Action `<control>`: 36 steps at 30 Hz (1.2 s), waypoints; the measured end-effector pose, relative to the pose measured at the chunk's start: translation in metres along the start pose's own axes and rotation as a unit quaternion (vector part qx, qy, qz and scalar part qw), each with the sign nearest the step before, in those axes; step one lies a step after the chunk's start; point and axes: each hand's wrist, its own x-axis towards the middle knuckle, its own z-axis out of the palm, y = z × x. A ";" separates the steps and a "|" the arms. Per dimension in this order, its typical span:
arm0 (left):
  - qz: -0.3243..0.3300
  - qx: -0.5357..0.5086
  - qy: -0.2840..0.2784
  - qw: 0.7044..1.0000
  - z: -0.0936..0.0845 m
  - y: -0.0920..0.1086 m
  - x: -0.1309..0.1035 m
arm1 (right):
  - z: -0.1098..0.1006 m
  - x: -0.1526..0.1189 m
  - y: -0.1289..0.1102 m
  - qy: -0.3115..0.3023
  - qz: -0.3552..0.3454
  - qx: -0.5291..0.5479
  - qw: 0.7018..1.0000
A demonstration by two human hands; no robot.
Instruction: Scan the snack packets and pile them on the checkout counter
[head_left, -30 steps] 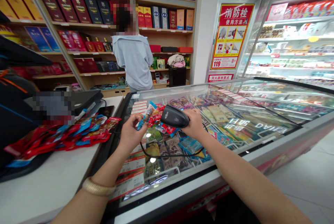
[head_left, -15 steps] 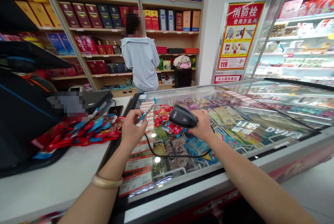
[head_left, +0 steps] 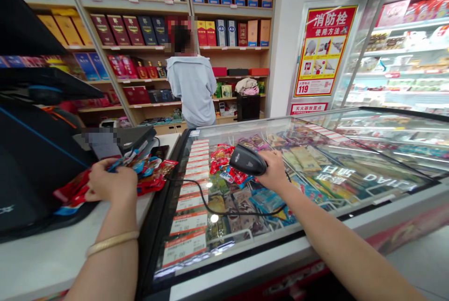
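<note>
My right hand [head_left: 274,170] grips the handle of a black barcode scanner [head_left: 247,160], held over the glass lid of a chest freezer, its head toward the left. Just beneath it, small red snack packets [head_left: 218,165] lie on the glass. My left hand [head_left: 112,182], with a gold bracelet [head_left: 112,241] on its wrist, is over a pile of red and blue snack packets [head_left: 154,177] on the white counter. Its fingers are curled, with a blue-ended snack packet [head_left: 114,165] at the fingertips; the hand partly hides it.
The scanner's black cable [head_left: 210,210] loops across the freezer lid [head_left: 196,240]. A dark checkout machine [head_left: 31,161] stands at the left on the white counter [head_left: 45,263]. Beyond the freezer a person in a light blue shirt [head_left: 191,86] faces shelves of boxed goods.
My left hand has moved left from above the freezer edge to the packet pile, taking a small packet with it. My right hand keeps the scanner in nearly the same place.
</note>
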 end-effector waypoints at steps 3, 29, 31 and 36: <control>-0.047 0.007 -0.009 0.999 0.001 -0.002 0.003 | 0.000 0.000 0.001 0.000 0.007 -0.001 1.000; 0.558 -0.031 -0.514 0.651 0.028 0.068 -0.179 | -0.005 0.014 0.033 -0.012 0.139 -0.108 0.984; 0.545 -0.040 -0.514 0.661 0.029 0.069 -0.177 | -0.004 0.015 0.037 -0.007 0.141 -0.111 0.984; 0.396 -0.149 -0.519 0.743 0.025 0.077 -0.166 | -0.002 0.015 0.040 -0.008 0.139 -0.111 0.984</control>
